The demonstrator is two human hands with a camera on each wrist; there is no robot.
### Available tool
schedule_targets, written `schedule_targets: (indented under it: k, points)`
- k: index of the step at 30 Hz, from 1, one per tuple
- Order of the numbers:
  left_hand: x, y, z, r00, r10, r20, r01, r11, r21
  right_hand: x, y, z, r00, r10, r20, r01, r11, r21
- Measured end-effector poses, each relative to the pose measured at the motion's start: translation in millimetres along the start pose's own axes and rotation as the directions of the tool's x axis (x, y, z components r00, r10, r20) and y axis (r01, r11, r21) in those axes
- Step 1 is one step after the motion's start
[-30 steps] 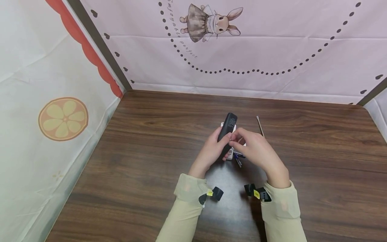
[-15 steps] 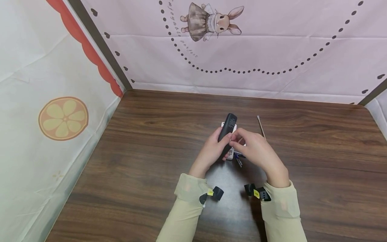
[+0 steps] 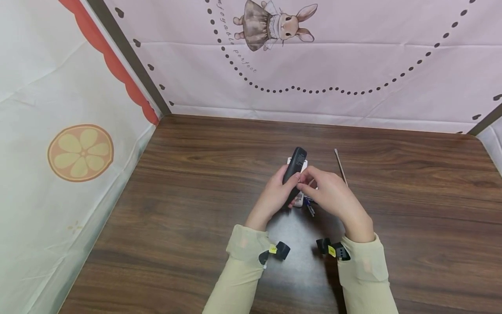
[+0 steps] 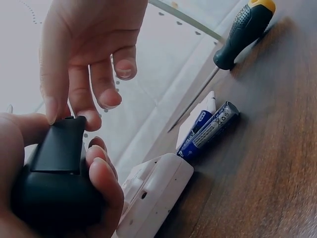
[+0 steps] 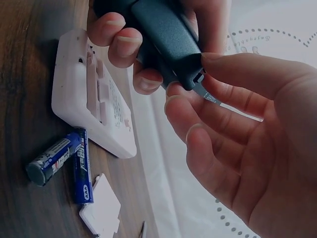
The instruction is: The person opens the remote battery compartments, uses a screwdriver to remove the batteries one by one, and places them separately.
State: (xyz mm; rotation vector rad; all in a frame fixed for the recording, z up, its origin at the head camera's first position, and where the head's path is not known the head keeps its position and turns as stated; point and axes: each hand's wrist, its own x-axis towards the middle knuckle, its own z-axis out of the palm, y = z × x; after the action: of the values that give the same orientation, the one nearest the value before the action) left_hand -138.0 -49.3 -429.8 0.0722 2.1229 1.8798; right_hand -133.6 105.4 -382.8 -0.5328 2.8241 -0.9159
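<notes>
Left sleeve (image 3: pixel 234 279) and right sleeve (image 3: pixel 367 290): plain, pale yellowish-beige, long and close-fitting, lightly creased. Each ends in a broad, turned-back band, the left cuff (image 3: pixel 247 242) and the right cuff (image 3: pixel 362 261), faintly tinged pink at one spot. On the inner side of the left cuff: a stubby black camera housing (image 3: pixel 282 251), beside it a small yellow label (image 3: pixel 273 249), its dark marking too small to read, and a rounded dark part (image 3: pixel 263 257) against the cloth. On the inner side of the right cuff: a similar black housing (image 3: pixel 323 246), a second yellow label (image 3: pixel 332 250) and a dotted, angular black block (image 3: pixel 343 252). Left hand (image 3: pixel 271 196) and right hand (image 3: pixel 335 194): bare, with short, rounded fingernails (image 5: pixel 129 39).
</notes>
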Motion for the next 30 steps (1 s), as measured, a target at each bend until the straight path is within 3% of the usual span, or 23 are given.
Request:
schedule_targets:
  k: [5,10,18,21,25,28,30]
  points:
    - [-1.9,4.5,-0.4,1.0,-0.026,0.001,0.026,1.0,-0.002,0.3,0.1,0.5,1.0,0.001,0.003,-0.001,1.0,0.0]
    - [-11.6,21.2,-0.3,1.0,-0.029,-0.007,0.029,1.0,0.002,0.3,0.7,1.4,1.0,-0.002,0.002,0.002,1.0,-0.001]
    - [0.6,-1.3,1.3,1.0,-0.017,-0.02,0.017,1.0,0.008,1.3,1.6,1.6,1.0,-0.009,-0.002,0.009,1.0,0.001]
    - [0.8,-1.8,0.8,1.0,-0.02,-0.016,0.02,1.0,0.023,1.1,1.4,1.3,1.0,-0.005,0.0,0.005,1.0,0.004]
    - [0.8,-0.7,0.6,0.999,0.002,-0.052,0.004,0.993,0.114,1.2,1.1,1.2,1.0,-0.002,-0.003,0.002,1.0,0.004]
    - [0.9,0.4,0.7,0.999,0.006,-0.048,0.0,0.992,0.123,1.3,1.3,1.4,1.0,-0.007,-0.003,0.007,1.0,0.005]
    - [0.7,0.7,0.9,1.0,-0.006,-0.023,0.008,0.997,0.076,1.3,1.6,1.6,1.0,-0.006,-0.001,0.006,1.0,0.004]
